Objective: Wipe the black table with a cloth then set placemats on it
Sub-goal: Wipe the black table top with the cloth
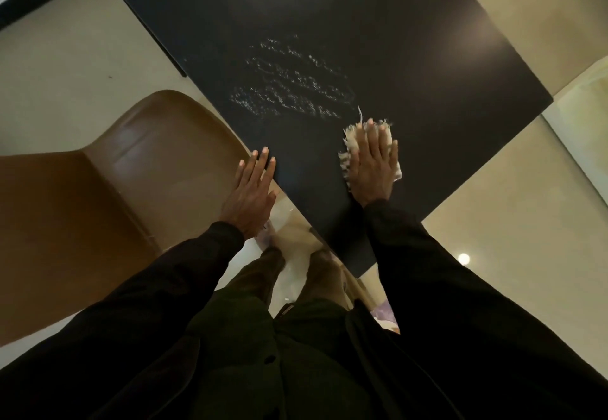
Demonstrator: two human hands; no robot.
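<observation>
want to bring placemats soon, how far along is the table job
Nothing looks finished. In hand: the right hand presses the cloth flat on the black table, left hand resting at its edge. Left: white speckled streaks beyond the cloth, and no placemats are in view.

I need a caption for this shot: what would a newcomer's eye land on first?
First, the patch of whitish streaks glinting in the middle of the black table. Next, the right hand pressed flat on a pale frayed cloth just on the near side of the streaks. The left hand rests with straight fingers on the table's edge beside a brown chair.
</observation>
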